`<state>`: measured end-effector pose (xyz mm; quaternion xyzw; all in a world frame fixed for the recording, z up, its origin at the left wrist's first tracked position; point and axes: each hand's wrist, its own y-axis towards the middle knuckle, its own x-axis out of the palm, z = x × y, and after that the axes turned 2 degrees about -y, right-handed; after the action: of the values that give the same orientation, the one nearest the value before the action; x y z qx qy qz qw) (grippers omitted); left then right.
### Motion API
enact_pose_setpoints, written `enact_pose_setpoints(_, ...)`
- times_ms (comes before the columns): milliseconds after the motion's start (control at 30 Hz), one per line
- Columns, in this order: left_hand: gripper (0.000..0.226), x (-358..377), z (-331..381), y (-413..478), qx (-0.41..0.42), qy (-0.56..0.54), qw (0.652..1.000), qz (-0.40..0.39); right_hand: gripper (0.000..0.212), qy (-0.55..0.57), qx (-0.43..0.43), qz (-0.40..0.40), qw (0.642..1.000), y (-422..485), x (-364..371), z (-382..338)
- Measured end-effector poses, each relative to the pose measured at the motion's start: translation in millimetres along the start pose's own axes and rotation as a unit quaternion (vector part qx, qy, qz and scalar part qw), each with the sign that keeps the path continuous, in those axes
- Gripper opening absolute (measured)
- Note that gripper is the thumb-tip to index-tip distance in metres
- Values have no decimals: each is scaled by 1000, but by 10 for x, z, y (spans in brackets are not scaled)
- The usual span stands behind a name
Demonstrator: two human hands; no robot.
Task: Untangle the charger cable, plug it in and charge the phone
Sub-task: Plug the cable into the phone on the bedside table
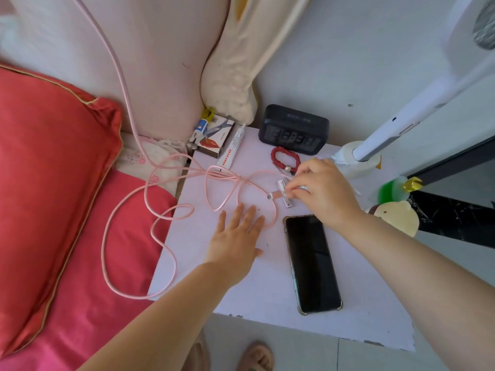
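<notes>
A long pink charger cable runs down from the upper left, loops over the red bedding and lies in tangled loops on the white bedside table. My right hand pinches the cable's plug end near the table's middle. My left hand lies flat and open on the table, its fingers touching a cable loop. The black phone lies face up with a dark screen, just below my right hand.
Along the table's back stand a black digital clock, a red bead bracelet, a white tube and a small box. A red pillow lies left. A white fan stand rises at right.
</notes>
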<state>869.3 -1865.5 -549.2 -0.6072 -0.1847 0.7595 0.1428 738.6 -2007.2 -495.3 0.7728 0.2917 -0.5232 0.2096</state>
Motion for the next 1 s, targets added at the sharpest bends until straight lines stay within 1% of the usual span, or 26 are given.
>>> enact_pose_setpoints(100, 64, 2, 22, 5, -3, 0, 1000, 1, 11, 81, 25, 13, 996, -74, -48, -18)
enact_pose_setpoints(233, 64, 18, 33, 6, -8, -2, 1000, 3, 10, 125, 40, 23, 991, -192, -89, -29)
enact_pose_setpoints(433, 65, 39, 53, 12, -10, 7, 1000, 9, 13, 130, 18, 29, 991, -313, -108, -58)
enact_pose_setpoints(567, 65, 26, 72, 17, -12, 12, 1000, 19, 22, 157, 20, 43, 987, -410, -122, -42)
enact_pose_setpoints(633, 67, 13, 105, 8, -3, 13, 999, 35, 24, 151, 10, 44, 987, -456, -130, -1)
enact_pose_setpoints(700, 72, 2, 155, -13, 28, 22, 998, 55, 24, 141, 6, 48, 989, -511, -139, 63)
enact_pose_setpoints(800, 86, -20, 252, -41, 117, 64, 988, 71, 24, 137, 32, 48, 989, -616, -141, 185)
enact_pose_setpoints(900, 97, -56, 393, -13, 231, 162, 958, 55, 23, 130, 56, 41, 989, -724, -119, 309)
enact_pose_setpoints(933, 97, -79, 455, 16, 262, 187, 945, 48, 23, 125, 64, 41, 989, -758, -111, 345)
enact_pose_setpoints(1000, 94, -113, 586, 98, 314, 202, 927, 26, 23, 125, 77, 46, 988, -824, -96, 404)
